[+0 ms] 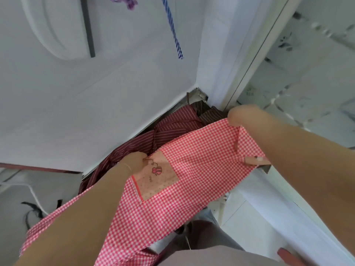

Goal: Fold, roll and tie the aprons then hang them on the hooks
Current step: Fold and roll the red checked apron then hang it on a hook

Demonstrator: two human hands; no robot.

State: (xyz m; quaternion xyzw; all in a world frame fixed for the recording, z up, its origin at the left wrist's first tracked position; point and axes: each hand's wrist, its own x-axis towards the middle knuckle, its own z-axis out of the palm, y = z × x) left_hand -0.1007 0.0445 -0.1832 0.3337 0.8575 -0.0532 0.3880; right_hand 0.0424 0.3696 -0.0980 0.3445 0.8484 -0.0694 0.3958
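A red-and-white gingham apron stretches slack between both hands, held above a heap of dark red striped aprons lying at the foot of a white wall; its pale pink pocket, dotted and printed with a small bee, faces up; the left hand pinches the cloth at the pocket's upper corner; the right hand grips the far edge, where the fabric folds over; a blue-and-white striped strap hangs on the wall.

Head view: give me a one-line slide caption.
Both hands, left and right, hold a red gingham apron stretched out above a pile of maroon striped aprons.
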